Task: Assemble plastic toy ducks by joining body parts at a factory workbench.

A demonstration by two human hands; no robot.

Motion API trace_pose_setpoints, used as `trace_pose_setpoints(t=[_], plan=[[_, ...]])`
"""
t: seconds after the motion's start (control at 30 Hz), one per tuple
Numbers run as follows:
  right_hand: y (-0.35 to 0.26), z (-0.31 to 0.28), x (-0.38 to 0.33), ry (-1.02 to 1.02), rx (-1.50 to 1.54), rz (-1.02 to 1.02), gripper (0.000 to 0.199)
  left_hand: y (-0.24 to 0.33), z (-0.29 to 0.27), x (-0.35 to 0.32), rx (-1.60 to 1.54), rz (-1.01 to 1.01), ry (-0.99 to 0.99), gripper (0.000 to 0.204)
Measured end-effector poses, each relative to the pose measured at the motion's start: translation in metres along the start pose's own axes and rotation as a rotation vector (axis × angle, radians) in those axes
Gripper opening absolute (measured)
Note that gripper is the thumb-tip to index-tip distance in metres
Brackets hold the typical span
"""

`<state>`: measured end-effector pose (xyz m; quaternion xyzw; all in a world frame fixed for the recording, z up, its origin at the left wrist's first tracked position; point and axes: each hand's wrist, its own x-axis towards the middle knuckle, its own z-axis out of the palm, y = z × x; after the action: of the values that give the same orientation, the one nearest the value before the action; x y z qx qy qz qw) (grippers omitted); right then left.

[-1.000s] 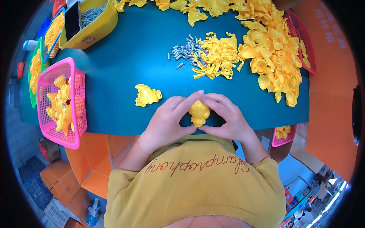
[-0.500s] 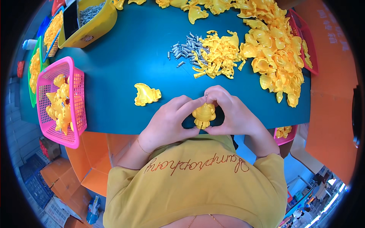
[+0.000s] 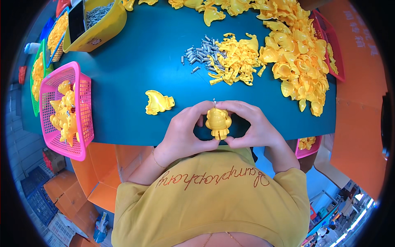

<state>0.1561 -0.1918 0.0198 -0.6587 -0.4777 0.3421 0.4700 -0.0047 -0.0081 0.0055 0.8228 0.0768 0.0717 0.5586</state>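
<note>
Now both hands, left hand (image 3: 183,133) and right hand (image 3: 253,127), pinch one yellow toy body (image 3: 218,122) above the tabletop (image 3: 135,53) edge; finished pieces fill the pink basket (image 3: 82,119) (loose shells (image 3: 296,57) still heaped); much seemingly remains.

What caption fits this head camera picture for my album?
Left hand and right hand pinch a yellow plastic toy over a teal table.

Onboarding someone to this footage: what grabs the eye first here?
Both hands, the left hand and right hand, pinch a small yellow plastic figure at the near edge of the teal table. Beyond it sprawls a big heap of yellow shells at far right. A pink basket of finished pieces sits at the left.
</note>
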Motion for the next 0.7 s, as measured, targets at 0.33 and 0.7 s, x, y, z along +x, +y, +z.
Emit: trace_pose_setpoints(t=[0.33,0.7], plan=[[0.003,0.014,-0.011,0.132,0.248,0.155,0.083,-0.008,0.0,-0.001,-0.245,0.024,0.028,0.082],[0.004,0.005,-0.007,0.081,-0.077,-0.088,0.09,-0.01,-0.003,-0.005,-0.176,0.064,0.006,0.082]])
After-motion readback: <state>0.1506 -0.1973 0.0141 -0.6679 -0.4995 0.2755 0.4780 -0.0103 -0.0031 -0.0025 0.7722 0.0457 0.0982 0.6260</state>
